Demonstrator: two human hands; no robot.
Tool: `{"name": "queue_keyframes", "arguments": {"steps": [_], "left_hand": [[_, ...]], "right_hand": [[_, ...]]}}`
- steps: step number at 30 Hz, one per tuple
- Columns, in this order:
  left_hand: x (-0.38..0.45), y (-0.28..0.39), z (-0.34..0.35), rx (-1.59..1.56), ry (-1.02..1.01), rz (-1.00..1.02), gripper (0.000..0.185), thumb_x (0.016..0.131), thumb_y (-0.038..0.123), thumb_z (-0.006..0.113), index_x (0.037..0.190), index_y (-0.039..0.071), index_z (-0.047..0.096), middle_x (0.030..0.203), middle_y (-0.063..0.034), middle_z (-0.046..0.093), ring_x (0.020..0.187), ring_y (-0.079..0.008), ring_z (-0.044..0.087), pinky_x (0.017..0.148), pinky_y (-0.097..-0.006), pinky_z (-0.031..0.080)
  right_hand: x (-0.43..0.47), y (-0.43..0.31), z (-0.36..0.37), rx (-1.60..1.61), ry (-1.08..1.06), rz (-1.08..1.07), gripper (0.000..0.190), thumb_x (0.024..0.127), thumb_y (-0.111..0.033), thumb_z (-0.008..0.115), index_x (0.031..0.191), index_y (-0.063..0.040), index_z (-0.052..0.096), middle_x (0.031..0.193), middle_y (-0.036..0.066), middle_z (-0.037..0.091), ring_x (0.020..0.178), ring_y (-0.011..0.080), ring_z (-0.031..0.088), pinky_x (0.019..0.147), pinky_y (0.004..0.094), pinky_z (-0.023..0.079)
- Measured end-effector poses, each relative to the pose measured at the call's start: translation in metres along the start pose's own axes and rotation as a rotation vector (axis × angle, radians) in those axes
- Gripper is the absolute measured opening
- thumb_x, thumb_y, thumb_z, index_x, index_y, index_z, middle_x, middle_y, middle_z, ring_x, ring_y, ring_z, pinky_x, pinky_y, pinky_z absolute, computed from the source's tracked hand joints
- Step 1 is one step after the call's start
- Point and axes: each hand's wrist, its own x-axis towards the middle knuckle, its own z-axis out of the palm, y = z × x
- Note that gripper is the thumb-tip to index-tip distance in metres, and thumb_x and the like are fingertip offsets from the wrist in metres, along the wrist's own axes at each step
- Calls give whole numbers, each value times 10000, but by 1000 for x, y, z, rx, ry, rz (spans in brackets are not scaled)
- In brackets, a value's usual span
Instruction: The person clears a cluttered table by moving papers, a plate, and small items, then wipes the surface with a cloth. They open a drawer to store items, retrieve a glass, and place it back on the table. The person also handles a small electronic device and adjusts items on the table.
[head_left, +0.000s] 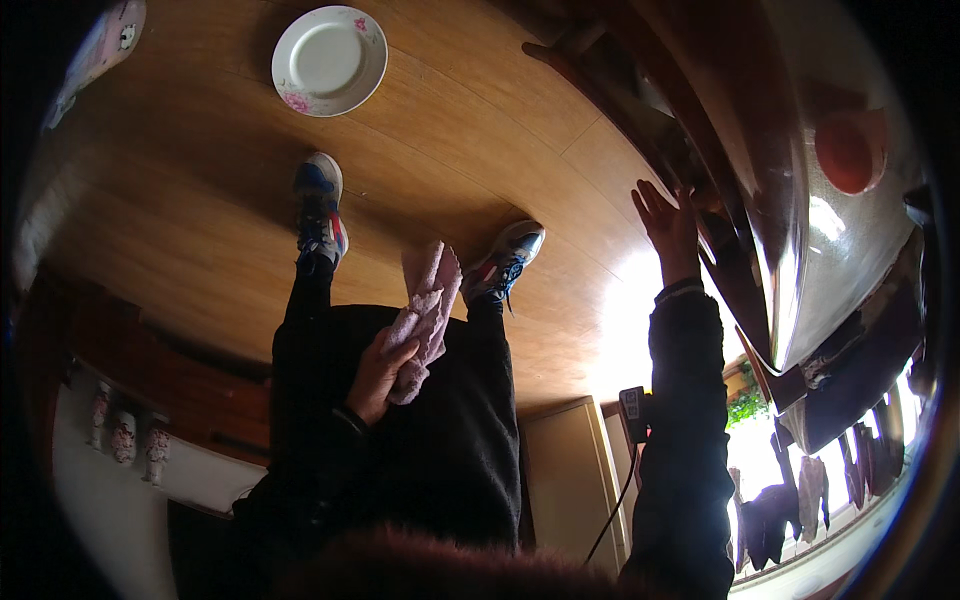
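Observation:
A folded pale pink terry cloth (426, 319) is gripped in my left hand (375, 375), in front of my dark trousers. My right hand (669, 225) reaches out to the right with its fingers apart and nothing visible in it. It is near the lower edge of a dark, glossy wooden table (765, 150); whether the fingertips touch the wood cannot be told. A white plate (328, 60) with pink flowers on its rim lies on the wooden floor (480, 135), beyond my feet.
A red round object (850, 150) sits on the glossy tabletop. A power strip (634, 415) with a cable is beside my right sleeve. Several patterned vases (124, 439) stand at the lower left. Clothes (769, 521) hang before a bright window. My shoes (319, 195) are on the floor.

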Motion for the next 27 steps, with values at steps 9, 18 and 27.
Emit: {"name": "queue_keyframes", "arguments": {"steps": [9,18,27], "left_hand": [[4,-7,1,-5,28,18,461,956,242,746,1313,24,553,1098,-72,650,915,-139,650,780,-307,560],[12,-17,-6,19,41,40,440,957,248,747,1297,34,570,1086,-35,650,914,-115,629,782,-297,530],[20,-23,-19,166,64,0,451,966,242,730,1320,16,566,1121,-50,644,941,-114,621,823,-284,528]], "right_hand": [[44,41,-39,100,117,-79,421,1082,-318,526,1271,42,637,1190,217,719,1101,365,703,1023,490,584],[-12,109,-48,93,56,-1,417,1108,-290,460,1347,36,562,1305,231,669,1209,361,658,1072,476,552],[-4,1,-137,-1531,569,-585,717,883,-490,791,1338,-2,530,1143,189,690,1044,309,686,881,395,563]]}}
